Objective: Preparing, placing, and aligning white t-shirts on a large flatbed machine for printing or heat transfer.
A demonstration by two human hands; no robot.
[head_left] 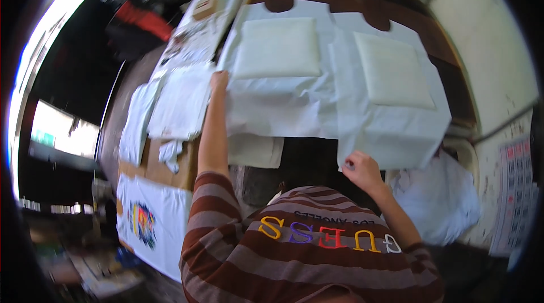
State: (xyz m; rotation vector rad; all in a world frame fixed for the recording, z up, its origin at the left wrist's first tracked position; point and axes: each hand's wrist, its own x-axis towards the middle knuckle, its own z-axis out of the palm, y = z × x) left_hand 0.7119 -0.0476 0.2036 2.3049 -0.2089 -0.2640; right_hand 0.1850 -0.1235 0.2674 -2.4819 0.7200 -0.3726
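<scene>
Two white fabric pieces [275, 107] [396, 138], each with a curved notch at the far edge, lie over a brown table, a pale padded rectangle [277, 48] [392, 69] on each. My left hand [220, 81] is closed on the left piece's edge, beside a stack of white cloths [178, 102]. My right hand [361, 170] grips the near left corner of the right piece with curled fingers, low at the front. Under the left piece's front edge hangs a pale sheet [255, 153].
A narrow white bench [192, 42] with a cardboard box [204, 6] runs along the left. A printed white cloth [158, 232] lies at lower left. White fabric [430, 201] is heaped at right, beside a pale wall [476, 36] with a hanging calendar [510, 201]. Black and red items [144, 22] sit upper left.
</scene>
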